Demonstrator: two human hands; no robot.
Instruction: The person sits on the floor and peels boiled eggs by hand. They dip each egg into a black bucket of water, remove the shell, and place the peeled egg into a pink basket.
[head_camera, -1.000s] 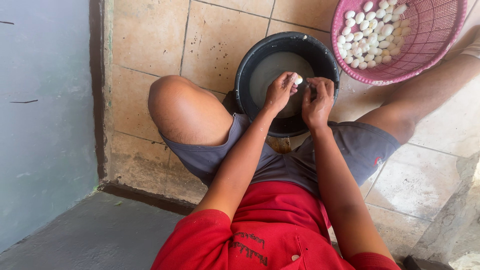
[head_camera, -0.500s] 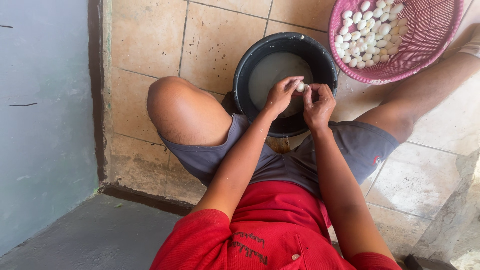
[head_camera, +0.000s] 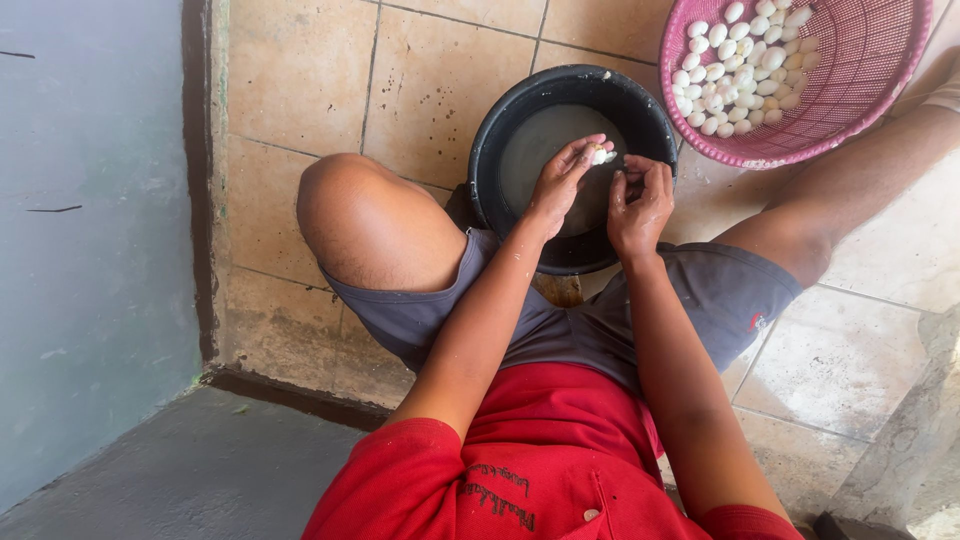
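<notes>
Small white egg (head_camera: 601, 156): pinched in left hand (head_camera: 563, 187) fingertips, over black round plastic basin (head_camera: 500, 130)
Right hand (head_camera: 640, 200): just beside egg, fingers curled narrow; holding nothing I can tell

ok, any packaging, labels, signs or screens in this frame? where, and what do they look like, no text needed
No packages, signs or screens.
Print on red shirt: bottom centre, dark curved lettering on the chest.
Small logo on grey shorts: right thigh, a tiny red and white mark.
</notes>
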